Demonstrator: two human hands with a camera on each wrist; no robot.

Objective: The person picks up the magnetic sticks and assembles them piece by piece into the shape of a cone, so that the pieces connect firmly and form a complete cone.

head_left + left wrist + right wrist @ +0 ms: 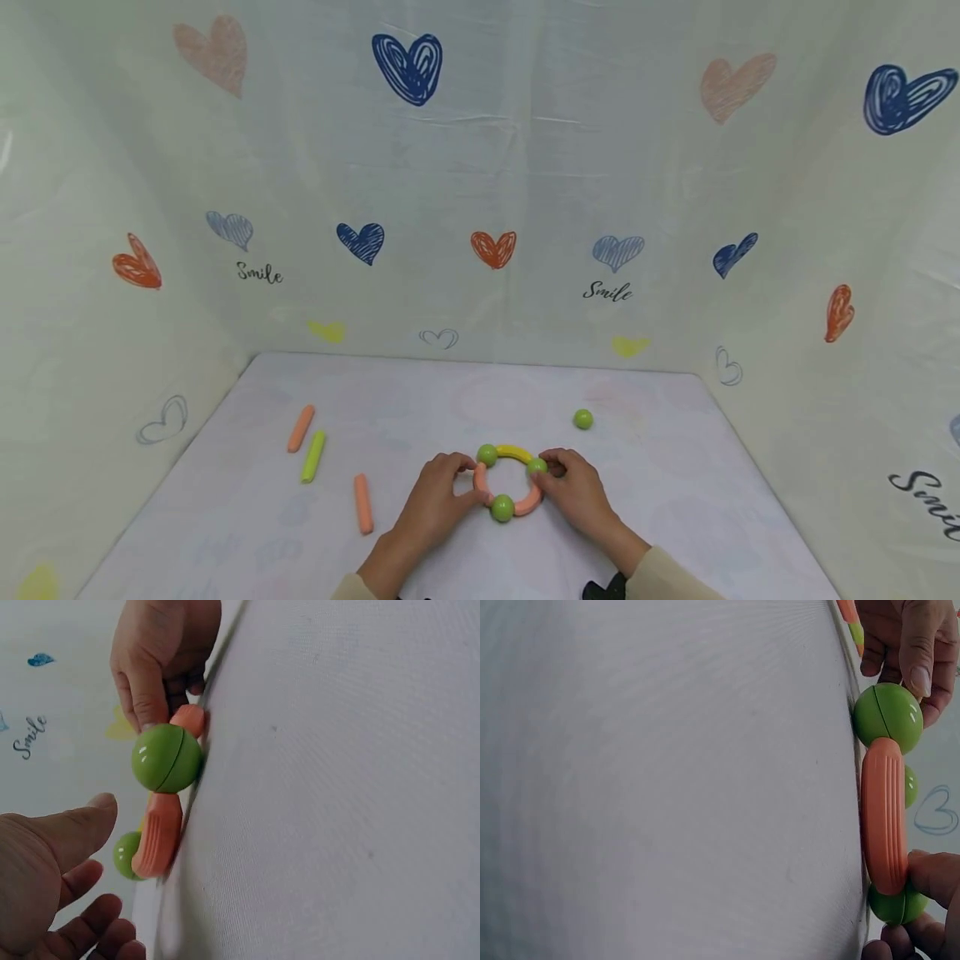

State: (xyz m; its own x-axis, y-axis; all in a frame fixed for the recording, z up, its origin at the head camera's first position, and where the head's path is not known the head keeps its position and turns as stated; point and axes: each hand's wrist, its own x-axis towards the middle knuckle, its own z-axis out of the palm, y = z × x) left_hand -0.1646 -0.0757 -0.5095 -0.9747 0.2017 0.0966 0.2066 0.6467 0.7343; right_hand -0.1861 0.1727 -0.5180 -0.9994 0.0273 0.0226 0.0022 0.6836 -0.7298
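On the white tabletop, directly before the person, a ring lay about flat between the two hands. It comprised a yellow curved piece at the far side, a left orange piece, a right orange piece, and three balls: an upper-left ball, a right ball and a near ball. The right hand pinched the right ball between thumb and fingers. The left hand stood at the left orange piece with thumb and fingers well parted; whether any fingertip touched could not be told. Nor could it be told whether the left orange piece was fully seated in the upper-left ball.

The step in hand appeared to be adjusting the ring's joints. Good practice would have been to steady the right ball without lifting, bring the left fingers close beside the joint, and press along the curve; sideways force might have sprung another joint.

Well to the left lay a far orange stick, a green stick and a near orange stick; beyond the right hand sat a loose ball.
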